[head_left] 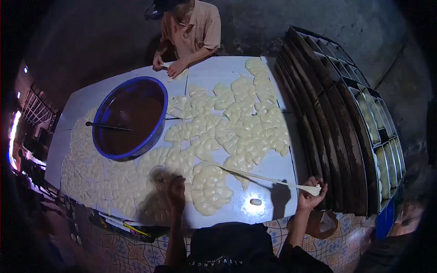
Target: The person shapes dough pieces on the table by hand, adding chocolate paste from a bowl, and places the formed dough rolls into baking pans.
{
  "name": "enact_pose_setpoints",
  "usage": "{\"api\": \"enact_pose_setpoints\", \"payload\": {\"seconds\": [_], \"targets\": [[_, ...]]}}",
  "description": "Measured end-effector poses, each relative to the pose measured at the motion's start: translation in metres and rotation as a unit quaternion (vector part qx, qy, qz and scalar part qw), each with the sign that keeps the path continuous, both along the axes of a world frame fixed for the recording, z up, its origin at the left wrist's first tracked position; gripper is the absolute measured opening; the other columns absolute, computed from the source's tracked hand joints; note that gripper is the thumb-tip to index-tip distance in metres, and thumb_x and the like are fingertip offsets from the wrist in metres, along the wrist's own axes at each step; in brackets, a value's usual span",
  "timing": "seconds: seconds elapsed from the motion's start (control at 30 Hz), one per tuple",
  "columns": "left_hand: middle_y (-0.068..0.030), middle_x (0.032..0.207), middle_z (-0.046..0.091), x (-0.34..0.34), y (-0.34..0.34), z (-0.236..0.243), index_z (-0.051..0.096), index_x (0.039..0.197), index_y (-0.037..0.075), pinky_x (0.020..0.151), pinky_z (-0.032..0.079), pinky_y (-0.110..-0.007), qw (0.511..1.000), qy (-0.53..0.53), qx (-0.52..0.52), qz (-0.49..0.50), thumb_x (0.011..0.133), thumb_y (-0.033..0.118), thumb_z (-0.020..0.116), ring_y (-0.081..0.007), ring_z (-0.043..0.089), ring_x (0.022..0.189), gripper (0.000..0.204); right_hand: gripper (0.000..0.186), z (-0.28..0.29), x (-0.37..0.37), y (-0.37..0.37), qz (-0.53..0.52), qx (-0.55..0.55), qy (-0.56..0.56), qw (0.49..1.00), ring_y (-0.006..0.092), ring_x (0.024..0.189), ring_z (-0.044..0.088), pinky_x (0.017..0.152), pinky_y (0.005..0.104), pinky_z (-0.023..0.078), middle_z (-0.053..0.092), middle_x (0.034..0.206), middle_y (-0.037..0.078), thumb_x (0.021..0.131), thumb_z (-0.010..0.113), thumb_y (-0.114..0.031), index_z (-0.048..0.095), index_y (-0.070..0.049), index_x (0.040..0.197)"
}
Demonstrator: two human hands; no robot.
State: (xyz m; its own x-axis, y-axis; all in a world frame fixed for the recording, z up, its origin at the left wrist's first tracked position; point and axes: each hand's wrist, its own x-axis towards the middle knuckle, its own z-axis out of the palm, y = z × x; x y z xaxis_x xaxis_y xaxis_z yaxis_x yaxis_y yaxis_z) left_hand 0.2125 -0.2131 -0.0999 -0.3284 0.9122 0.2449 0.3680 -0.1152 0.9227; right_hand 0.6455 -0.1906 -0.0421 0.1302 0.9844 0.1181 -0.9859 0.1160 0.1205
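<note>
My right hand (pixel 311 194) grips the end of a long, pale dough strip (pixel 277 182), stretched taut from the dough sheet at the middle. My left hand (pixel 176 189) is over the dough at the lower middle, fingers curled; what they hold, if anything, is hidden in shadow. Beside it lies a scalloped round of dough (pixel 210 191). Many cut dough pieces (pixel 241 127) cover the white table (pixel 209 68). A small grey oval object (pixel 255 202) lies below the strip.
A blue basin (pixel 104 143) of brown liquid holds a dark utensil (pixel 109 126). Across the table, another person (pixel 191 27) works dough with both hands. Stacked dark metal moulds (pixel 332 132), some filled with pale dough, line the right side. Tools (pixel 136 231) lie at the near left edge.
</note>
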Motion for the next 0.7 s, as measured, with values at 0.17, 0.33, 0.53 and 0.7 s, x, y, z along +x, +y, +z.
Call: {"api": "enact_pose_setpoints", "payload": {"seconds": [0.17,0.33,0.53,0.7], "targets": [[-0.0106,0.108,0.064,0.006,-0.014,-0.016,0.057,0.114,0.0,0.089,0.049,-0.034,0.998,-0.003,-0.048,0.042,0.088,0.003,0.056,-0.0211,0.061,0.101,0.026,0.018,0.043,0.004,0.0,-0.019,0.09,0.028,0.995,0.0063,0.049,0.029,0.044,0.0218,0.03,0.033,0.063,-0.002,0.09,0.06,-0.019,0.049,-0.005,0.089],[-0.0178,0.14,0.039,0.086,-0.003,0.066,0.047,0.133,0.01,0.097,0.044,-0.043,0.985,-0.029,-0.094,-0.143,0.08,0.018,0.071,-0.0315,0.041,0.129,0.059,0.018,0.08,-0.032,0.003,0.041,0.145,-0.005,0.989,0.0049,0.047,0.031,0.038,0.0209,0.029,0.036,0.061,-0.001,0.089,0.06,-0.02,0.048,-0.007,0.09],[-0.0145,0.116,0.061,0.158,0.038,0.058,0.059,0.117,0.014,0.096,0.041,-0.049,0.852,0.209,-0.03,-0.479,0.092,0.026,0.054,-0.0361,0.053,0.116,0.028,0.015,0.097,-0.054,0.001,0.09,0.177,0.037,0.979,0.0057,0.048,0.035,0.039,0.0212,0.032,0.037,0.061,-0.001,0.088,0.061,-0.018,0.049,-0.008,0.087],[-0.0112,0.074,0.059,0.098,0.058,0.06,0.054,0.095,0.0,0.066,0.048,-0.036,0.984,-0.011,-0.036,-0.172,0.098,0.02,0.046,-0.023,0.059,0.067,0.023,0.019,0.109,-0.005,-0.016,0.08,0.399,0.159,0.9,0.0051,0.059,0.04,0.056,0.0243,0.044,0.039,0.064,-0.003,0.094,0.054,-0.026,0.051,-0.008,0.088]]}}
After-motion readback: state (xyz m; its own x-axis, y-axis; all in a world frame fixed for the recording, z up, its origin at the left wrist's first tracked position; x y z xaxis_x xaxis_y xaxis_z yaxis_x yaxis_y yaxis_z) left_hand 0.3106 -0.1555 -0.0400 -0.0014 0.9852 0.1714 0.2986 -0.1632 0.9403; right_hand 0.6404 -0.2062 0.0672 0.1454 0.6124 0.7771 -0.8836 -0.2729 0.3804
